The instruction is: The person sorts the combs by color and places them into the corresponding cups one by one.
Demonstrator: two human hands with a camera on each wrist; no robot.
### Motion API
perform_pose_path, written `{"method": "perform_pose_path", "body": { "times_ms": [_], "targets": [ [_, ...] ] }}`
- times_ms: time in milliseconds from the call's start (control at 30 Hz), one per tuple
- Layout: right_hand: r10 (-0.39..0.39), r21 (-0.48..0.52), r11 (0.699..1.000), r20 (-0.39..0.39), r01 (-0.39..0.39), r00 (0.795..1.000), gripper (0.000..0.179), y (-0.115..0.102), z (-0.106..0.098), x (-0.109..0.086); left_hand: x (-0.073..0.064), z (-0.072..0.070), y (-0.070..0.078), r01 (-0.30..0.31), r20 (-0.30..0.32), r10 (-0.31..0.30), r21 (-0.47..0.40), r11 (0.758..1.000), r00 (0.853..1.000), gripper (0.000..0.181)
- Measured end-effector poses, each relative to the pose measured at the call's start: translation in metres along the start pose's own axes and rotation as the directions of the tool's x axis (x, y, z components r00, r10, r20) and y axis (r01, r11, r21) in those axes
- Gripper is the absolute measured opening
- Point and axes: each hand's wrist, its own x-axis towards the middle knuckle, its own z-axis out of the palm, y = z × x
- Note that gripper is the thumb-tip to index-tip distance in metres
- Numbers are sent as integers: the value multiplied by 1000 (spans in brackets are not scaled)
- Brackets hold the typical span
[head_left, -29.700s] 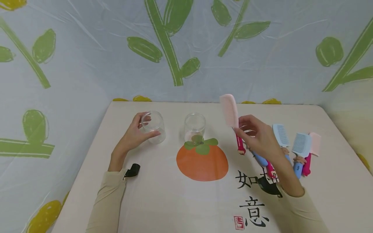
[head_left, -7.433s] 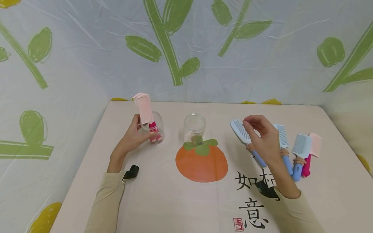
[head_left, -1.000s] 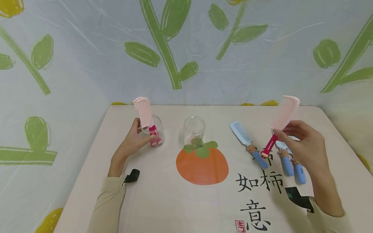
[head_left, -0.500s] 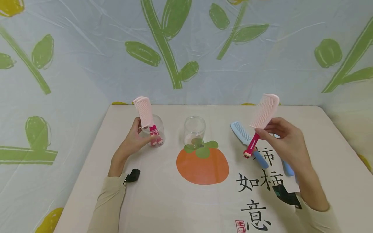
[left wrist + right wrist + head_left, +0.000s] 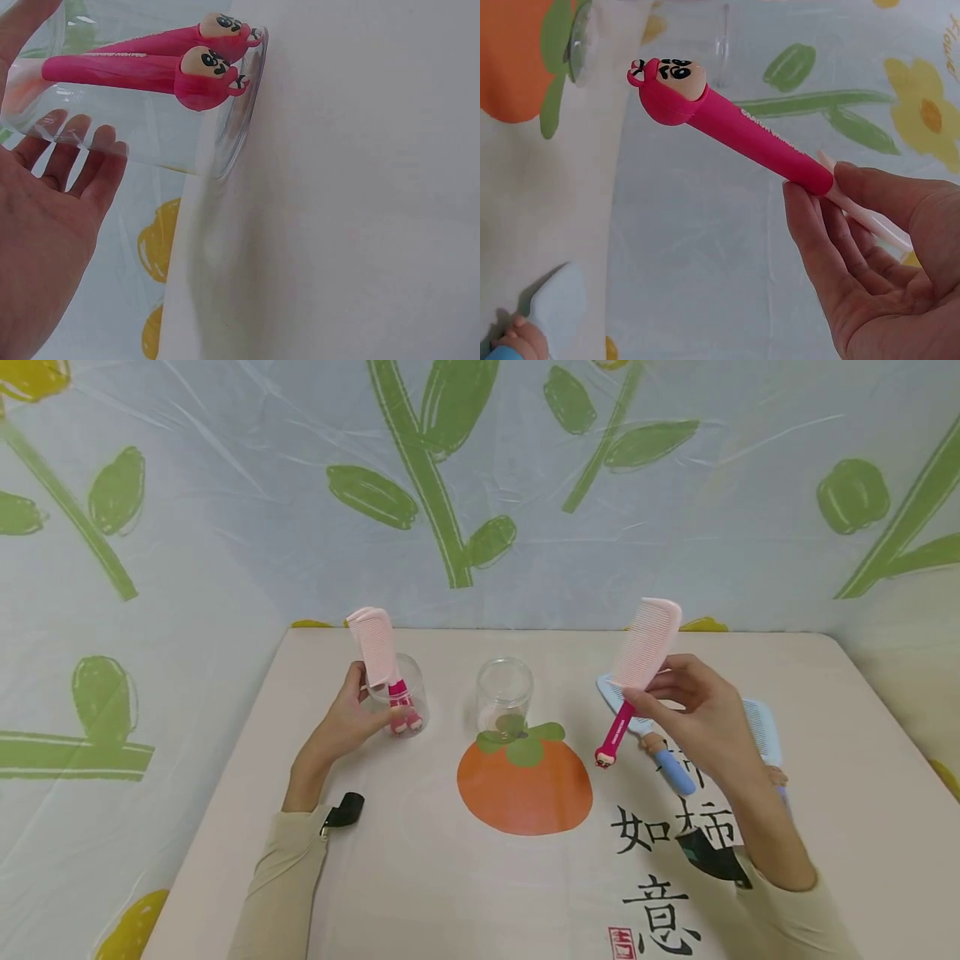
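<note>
- Pale blue sheeting (image 5: pixel 255 518) printed with green stems and leaves hangs behind a whitish table (image 5: pixel 405 893) with a rounded far right corner.
- Toward the middle of the table top is a printed orange persimmon (image 5: pixel 525 793); black characters (image 5: pixel 660 906) run to its right and toward the near edge, with a red seal (image 5: pixel 622 943) beside the lowest one.
- Near the far left corner, the left hand (image 5: pixel 348 722) grips a clear jar (image 5: pixel 416 697), thumb on the near side and fingers round the back.
- Inside that jar are two pink combs (image 5: pixel 377 647), crimson handles down and side by side, toothed heads overlapping above the rim and leaning toward the left edge.
- Further along the far edge, near the persimmon's leaves, stands a second jar (image 5: pixel 504 689), upright and also clear.
- Over the right half of the table, the right hand (image 5: pixel 697 714) pinches a third pink comb (image 5: pixel 648 639) near the neck, its head up and its crimson handle slanting down; this comb is held clear of the table top.
- Beneath and behind it lies a blue comb (image 5: pixel 675 770), partly hidden.
- Toward the right edge, another blue comb (image 5: pixel 763 731) shows past the forearm, which covers part of it.
</note>
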Motion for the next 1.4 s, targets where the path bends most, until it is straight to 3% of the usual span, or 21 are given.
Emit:
{"method": "perform_pose_path", "body": {
  "times_ms": [400, 733, 967, 1400],
  "targets": [
    [-50, 179, 983, 40, 42, 998, 39, -18, 25, 14, 1, 0, 0, -27, -4, 27, -10, 1000, 1000, 77],
    [-82, 215, 974, 29, 74, 996, 44, -32, 51, 24, 1, -1, 0, -36, -10, 36, 2, 999, 999, 80],
    [-84, 358, 932, 41, 64, 996, 42, -43, 71, 34, 0, -1, 2, -26, 2, 26, 0, 1000, 1000, 81],
    [-128, 514, 852, 20, 100, 992, 42, -67, 113, 49, 1, -2, 2, -22, 0, 22, 12, 1000, 1000, 81]
  ]
}}
